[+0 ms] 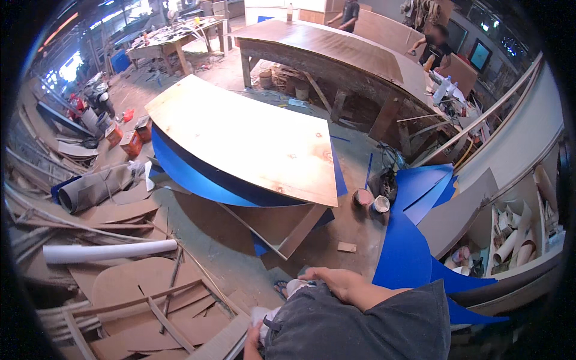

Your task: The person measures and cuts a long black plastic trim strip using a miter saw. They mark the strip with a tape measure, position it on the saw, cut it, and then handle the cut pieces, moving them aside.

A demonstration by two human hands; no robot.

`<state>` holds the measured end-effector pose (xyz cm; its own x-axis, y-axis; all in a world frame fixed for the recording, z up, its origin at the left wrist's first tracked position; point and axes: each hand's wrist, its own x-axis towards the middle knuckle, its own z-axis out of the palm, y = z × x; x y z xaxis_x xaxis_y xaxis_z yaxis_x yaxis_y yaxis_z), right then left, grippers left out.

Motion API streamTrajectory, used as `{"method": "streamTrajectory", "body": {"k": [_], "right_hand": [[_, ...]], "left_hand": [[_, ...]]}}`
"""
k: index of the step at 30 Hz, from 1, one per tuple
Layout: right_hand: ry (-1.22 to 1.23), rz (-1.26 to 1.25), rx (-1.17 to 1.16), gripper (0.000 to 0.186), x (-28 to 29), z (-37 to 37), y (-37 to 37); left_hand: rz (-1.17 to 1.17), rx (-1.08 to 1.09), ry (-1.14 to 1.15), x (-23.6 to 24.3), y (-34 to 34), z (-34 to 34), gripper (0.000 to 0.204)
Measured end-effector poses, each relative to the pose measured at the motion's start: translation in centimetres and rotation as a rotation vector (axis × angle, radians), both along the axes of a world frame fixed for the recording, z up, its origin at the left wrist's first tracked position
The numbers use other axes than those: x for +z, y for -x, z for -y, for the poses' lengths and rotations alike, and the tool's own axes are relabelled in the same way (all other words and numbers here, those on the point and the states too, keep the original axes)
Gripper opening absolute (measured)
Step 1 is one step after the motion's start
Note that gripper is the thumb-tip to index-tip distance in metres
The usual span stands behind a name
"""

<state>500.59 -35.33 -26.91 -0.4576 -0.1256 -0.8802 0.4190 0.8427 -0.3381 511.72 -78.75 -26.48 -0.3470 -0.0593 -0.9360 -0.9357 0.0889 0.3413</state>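
Observation:
My left hand (254, 333) is low in the head view, close to my body, its fingers curled at a whitish crumpled thing (264, 314) that looks like cloth or thin plastic. My right hand (313, 275) reaches forward of my dark shirt (360, 324). Its fingers bend around something small and greyish, too hidden to name. Another white piece (294, 287) shows just under that hand. Ahead lies a pale curved plywood sheet (246, 138), raised off the floor, with a curved blue sheet (192, 174) beneath it. Neither hand touches the plywood.
Blue sheets (405, 246) lean at the right, beside two open paint cans (380, 205). Wooden frames (162, 312) and a white roll (111, 252) crowd the left. A long workbench (324, 48) stands behind, with two people beyond it. A small wood block (347, 247) lies on the floor.

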Motion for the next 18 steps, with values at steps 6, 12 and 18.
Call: {"method": "streamTrajectory", "body": {"k": [6, 12, 18], "right_hand": [[0.274, -0.067, -0.282, 0.076, -0.4, 4.9, 12.8], [0.520, -0.041, -0.522, 0.079, -2.9, 11.1, 20.6], [0.267, 0.136, -0.293, 0.089, -0.5, 15.0, 26.5]], "left_hand": [[-0.228, -0.321, 0.117, 0.2, 16.3, 4.5, 0.114], [-0.288, -0.675, 0.220, -2.3, 28.2, 5.5, 0.110], [-0.233, -0.805, 0.187, -4.3, 45.3, 17.2, 0.099]]}}
